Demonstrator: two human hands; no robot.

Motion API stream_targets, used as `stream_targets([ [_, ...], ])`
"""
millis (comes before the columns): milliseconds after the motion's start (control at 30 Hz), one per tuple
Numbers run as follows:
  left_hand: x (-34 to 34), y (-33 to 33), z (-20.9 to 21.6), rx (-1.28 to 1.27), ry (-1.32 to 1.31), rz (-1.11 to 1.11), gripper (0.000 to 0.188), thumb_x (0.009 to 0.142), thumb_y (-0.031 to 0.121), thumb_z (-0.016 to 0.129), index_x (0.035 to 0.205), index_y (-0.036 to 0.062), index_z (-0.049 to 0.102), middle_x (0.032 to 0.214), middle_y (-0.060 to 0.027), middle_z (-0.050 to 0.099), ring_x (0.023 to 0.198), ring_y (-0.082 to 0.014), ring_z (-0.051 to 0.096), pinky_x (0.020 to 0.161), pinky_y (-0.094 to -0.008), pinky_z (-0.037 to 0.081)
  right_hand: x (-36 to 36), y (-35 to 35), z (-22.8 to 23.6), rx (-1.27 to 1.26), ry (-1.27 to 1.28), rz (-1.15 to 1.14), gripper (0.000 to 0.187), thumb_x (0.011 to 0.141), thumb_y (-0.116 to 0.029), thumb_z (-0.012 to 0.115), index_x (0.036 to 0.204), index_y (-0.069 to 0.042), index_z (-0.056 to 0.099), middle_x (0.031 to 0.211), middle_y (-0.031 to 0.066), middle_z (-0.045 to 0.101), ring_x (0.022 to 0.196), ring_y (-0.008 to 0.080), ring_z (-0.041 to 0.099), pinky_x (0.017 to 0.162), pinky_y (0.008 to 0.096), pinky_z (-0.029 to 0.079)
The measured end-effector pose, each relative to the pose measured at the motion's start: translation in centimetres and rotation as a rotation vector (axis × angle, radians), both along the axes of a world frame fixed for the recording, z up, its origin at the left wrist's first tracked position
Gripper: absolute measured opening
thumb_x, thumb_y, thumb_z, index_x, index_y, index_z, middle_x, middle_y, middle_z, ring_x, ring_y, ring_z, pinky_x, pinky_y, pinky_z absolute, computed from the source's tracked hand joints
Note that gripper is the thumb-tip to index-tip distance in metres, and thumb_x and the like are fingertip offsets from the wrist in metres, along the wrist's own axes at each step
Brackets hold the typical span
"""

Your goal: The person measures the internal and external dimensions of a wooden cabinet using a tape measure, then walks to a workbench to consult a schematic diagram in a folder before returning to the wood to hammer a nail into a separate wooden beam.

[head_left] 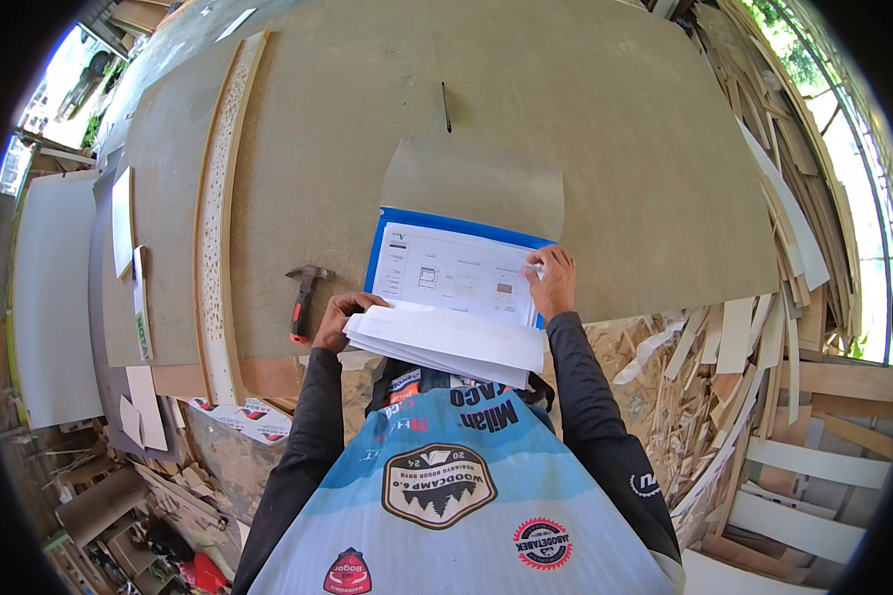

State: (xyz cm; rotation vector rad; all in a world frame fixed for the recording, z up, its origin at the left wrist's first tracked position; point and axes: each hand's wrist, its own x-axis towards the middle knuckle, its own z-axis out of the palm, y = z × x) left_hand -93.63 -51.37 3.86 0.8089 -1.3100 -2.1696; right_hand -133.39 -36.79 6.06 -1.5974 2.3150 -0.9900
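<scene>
A blue folder (375, 253) lies at the table's near edge, its clear cover (476, 178) turned back away from me. Inside is a stack of white sheets, the top one a printed technical drawing (456, 273). Several turned-over pages (446, 337) curl toward my body over the near edge. My left hand (345, 322) grips these pages at their left end. At the folder's right edge, my right hand (554, 281) has its fingers bent and pressed together on the side of the drawing sheet. A claw hammer (308, 302) with a red and black handle lies left of my left hand.
The folder rests on a large brown board tabletop (645, 178). A dark, thin pen-like stick (446, 107) lies beyond the folder. A long speckled wooden strip (218, 198) runs along the left, with white offcuts (122, 220) past it. Wood scraps (744, 367) pile up at right.
</scene>
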Motion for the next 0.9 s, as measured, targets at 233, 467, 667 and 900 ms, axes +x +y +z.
stream_targets([
  [233,0.5,-0.2,-1.0,-0.025,-0.002,-0.001,0.02,0.067,0.008,0.081,0.083,0.0016,0.072,0.104,-0.0193,0.072,0.091,-0.0244,0.071,0.085,-0.0358,0.056,-0.4,-0.1,0.0,-0.121,0.065,0.064,0.013,0.08,-0.008,0.075,0.084,-0.01,0.062,0.078,0.0045,0.065,0.079,0.0272,0.063,0.085,0.0422,0.046],
  [467,0.4,-0.1,-0.7,-0.014,-0.002,0.007,0.019,0.067,0.007,0.081,0.083,0.0016,0.072,0.105,-0.0194,0.072,0.092,-0.0247,0.07,0.085,-0.0357,0.056,-0.1,0.4,1.0,-0.184,0.283,0.061,0.013,0.084,-0.013,0.076,0.084,-0.01,0.062,0.092,0.0055,0.067,0.088,0.0272,0.063,0.085,0.0422,0.046],
  [667,0.3,-0.1,-0.1,-0.01,-0.002,0.004,0.014,0.068,-0.002,0.074,0.081,0.0028,0.072,0.103,-0.0161,0.073,0.092,-0.0221,0.07,0.085,-0.0349,0.055,1.4,1.6,3.7,-0.265,0.393,0.102,0.016,0.085,-0.011,0.075,0.09,-0.008,0.06,0.124,0.0064,0.065,0.102,0.0301,0.062,0.089,0.042,0.046],
  [900,-0.1,0.0,0.5,-0.022,0.009,-0.019,0.013,0.069,0.0,0.075,0.082,0.0015,0.072,0.104,-0.0172,0.073,0.093,-0.0226,0.07,0.086,-0.0355,0.055,3.2,4.2,4.1,-0.259,-0.464,0.112,0.013,0.095,-0.015,0.068,0.089,-0.005,0.061,0.113,0.012,0.071,0.102,0.0256,0.066,0.091,0.0353,0.05],
])
